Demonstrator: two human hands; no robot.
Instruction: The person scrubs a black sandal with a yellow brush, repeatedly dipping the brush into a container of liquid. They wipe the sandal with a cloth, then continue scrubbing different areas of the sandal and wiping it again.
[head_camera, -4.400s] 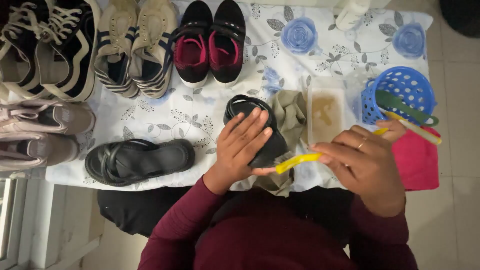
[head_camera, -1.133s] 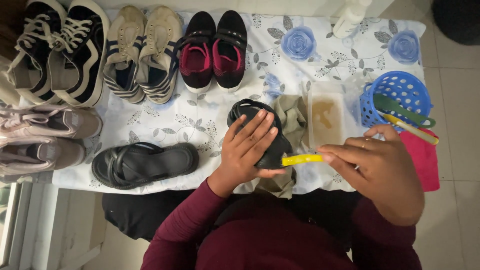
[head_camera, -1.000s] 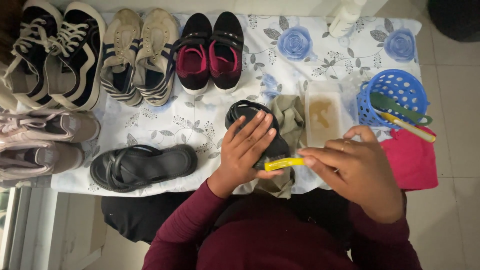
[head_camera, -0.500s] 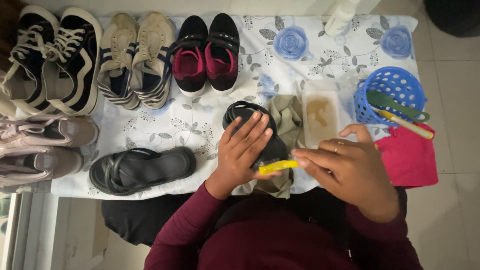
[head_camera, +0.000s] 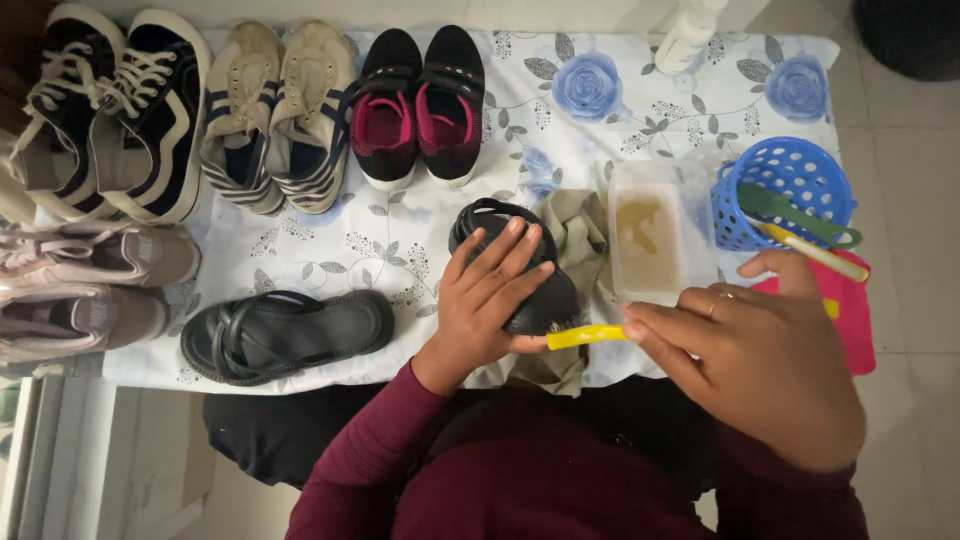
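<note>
A black strappy sandal (head_camera: 515, 265) lies near the front edge of the flowered cloth, on top of a crumpled olive-green rag (head_camera: 580, 235). The left hand (head_camera: 490, 300) rests on the sandal with its fingers spread wide and pressed flat, pinning the sandal down. The right hand (head_camera: 760, 360) has its fingers curled tight around a thin yellow plastic brush handle (head_camera: 585, 336). The tip of the handle touches the near side of the sandal, right by the left thumb.

Just behind the right hand stands a clear plastic tub with brownish water (head_camera: 655, 235). Beside it is a round blue plastic basket (head_camera: 790, 185) with a green tool and a yellow stick in it. A pink cloth (head_camera: 850, 320) peeks out past the right hand.

To the left lies a second black sandal (head_camera: 285, 335), flat on the white cloth with blue roses (head_camera: 590, 90). Along the back are black-and-pink shoes (head_camera: 420, 105), beige striped sneakers (head_camera: 275, 115) and black-and-white sneakers (head_camera: 110, 110). Pale pink shoes (head_camera: 90, 285) sit at the far left.
</note>
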